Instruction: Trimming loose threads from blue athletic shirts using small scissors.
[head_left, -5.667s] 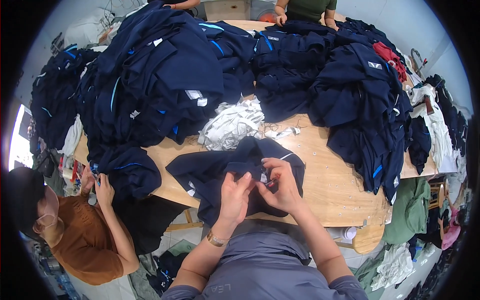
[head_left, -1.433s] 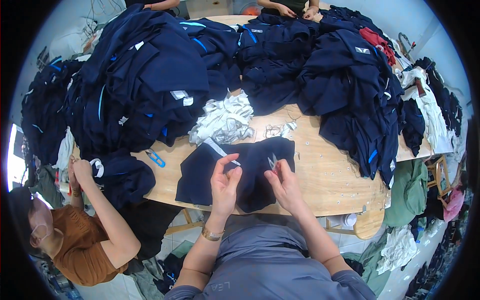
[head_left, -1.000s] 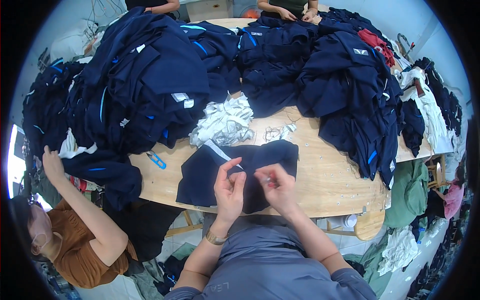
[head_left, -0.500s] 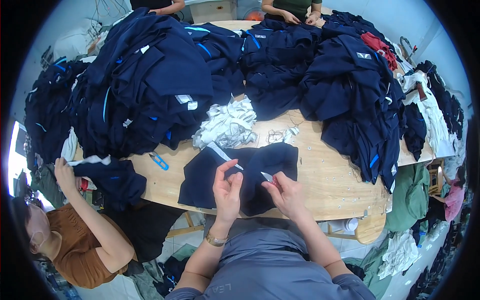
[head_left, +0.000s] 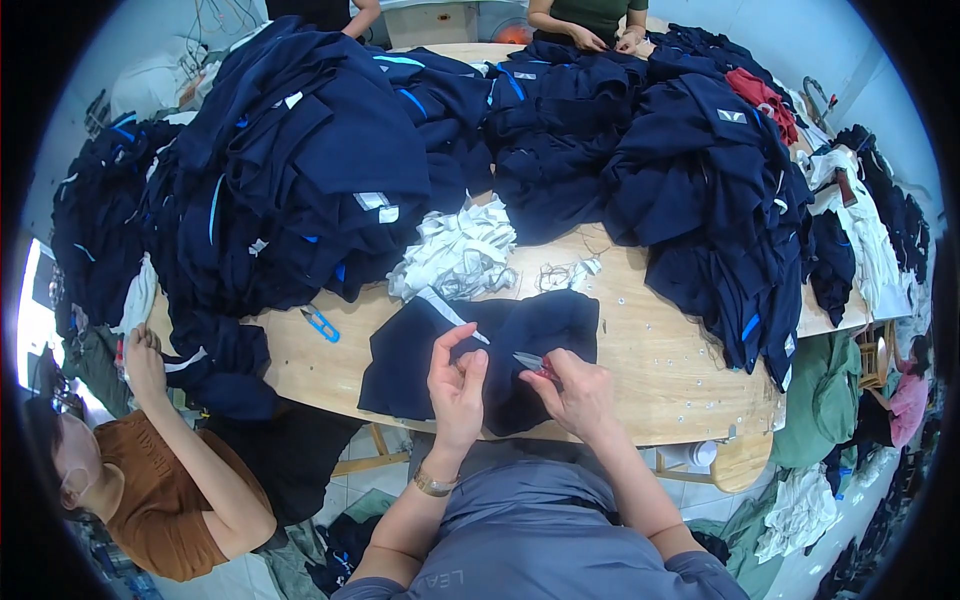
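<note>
My right hand (head_left: 580, 395) grips a pair of thread snips (head_left: 541, 366) with red handles, their blades pointing left. Across from the tips, my left hand (head_left: 455, 400) has its index finger raised and bent. Its thumb lies against the curled fingers; anything pinched there is too small to make out. Both hands are over a dark navy fabric piece (head_left: 405, 345) lying flat at the table's near edge. On that piece, a narrow white strip (head_left: 440, 305) runs down toward my left fingertips.
Heaps of navy garments (head_left: 330, 150) crowd the far side of the wooden table (head_left: 660, 390). White scraps (head_left: 465, 245) are piled beyond the fabric, and a blue cutter (head_left: 321, 324) lies left. A person in brown (head_left: 170, 480) handles navy cloth at left; others work across the table.
The snips have turned from pointing up-left to pointing more directly left. My left hand has hardly moved. At left, the other person's raised hand and navy cloth have shifted.
</note>
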